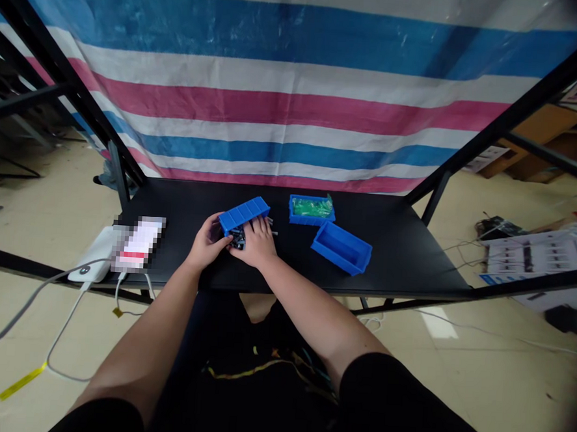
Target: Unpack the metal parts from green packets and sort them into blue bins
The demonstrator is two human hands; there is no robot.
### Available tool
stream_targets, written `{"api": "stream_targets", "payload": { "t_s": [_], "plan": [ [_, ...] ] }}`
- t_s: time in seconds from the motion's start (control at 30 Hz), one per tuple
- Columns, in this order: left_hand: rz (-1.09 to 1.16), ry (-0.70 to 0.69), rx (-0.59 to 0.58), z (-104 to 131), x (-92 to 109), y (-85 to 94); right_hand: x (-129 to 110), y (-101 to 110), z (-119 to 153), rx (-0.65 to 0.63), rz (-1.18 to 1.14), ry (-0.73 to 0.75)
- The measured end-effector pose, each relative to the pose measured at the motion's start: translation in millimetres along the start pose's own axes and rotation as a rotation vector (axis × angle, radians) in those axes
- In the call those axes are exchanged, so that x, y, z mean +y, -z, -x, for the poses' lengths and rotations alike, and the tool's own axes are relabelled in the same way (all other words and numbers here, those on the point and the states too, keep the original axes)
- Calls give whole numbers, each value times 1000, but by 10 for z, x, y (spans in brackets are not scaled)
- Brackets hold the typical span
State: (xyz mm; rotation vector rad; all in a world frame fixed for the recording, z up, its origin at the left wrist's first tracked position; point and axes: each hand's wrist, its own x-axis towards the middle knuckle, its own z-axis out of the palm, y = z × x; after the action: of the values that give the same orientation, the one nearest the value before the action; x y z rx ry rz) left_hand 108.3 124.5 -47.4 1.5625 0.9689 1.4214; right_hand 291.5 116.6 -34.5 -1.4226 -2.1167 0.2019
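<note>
A blue plastic bin [244,214] is tipped over on the black table, one outer face turned up and its mouth toward me. My left hand [207,242] grips the left end of this bin, thumb at the lower edge. Small grey metal pieces, which look like screws or bolts [239,238], lie at the mouth, and a few stick out to the right. My right hand [257,243] lies over these pieces with its fingers stretched forward against the bin; its palm side is hidden.
To the right stand a blue bin [310,218] with green pieces in clear plastic and another blue bin [342,248]. A white power bank [93,255] and a blurred-out phone [141,243] with cables lie at the left. Behind the table [285,268] hangs a striped sheet [285,105].
</note>
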Motion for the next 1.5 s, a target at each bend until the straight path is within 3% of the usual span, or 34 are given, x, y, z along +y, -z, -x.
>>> {"api": "stream_targets", "payload": {
  "t_s": [0.2, 0.4, 0.67, 1.07, 1.5],
  "plan": [
    [25, 37, 101, -29, -129, 52, -28, 68, 18, -31, 6, 41],
    [75, 33, 90, -50, -158, 72, -18, 58, 20, -24, -21, 47],
    [47, -33, -1, -81, -45, 55, -27, 51, 6, -45, 79, 43],
    [62, -17, 81, -125, -175, 86, -34, 62, 11, -36, 53, 22],
    [61, -12, 112, -149, -183, 62, -35, 64, 32, -37, 84, 39]
  ]
}}
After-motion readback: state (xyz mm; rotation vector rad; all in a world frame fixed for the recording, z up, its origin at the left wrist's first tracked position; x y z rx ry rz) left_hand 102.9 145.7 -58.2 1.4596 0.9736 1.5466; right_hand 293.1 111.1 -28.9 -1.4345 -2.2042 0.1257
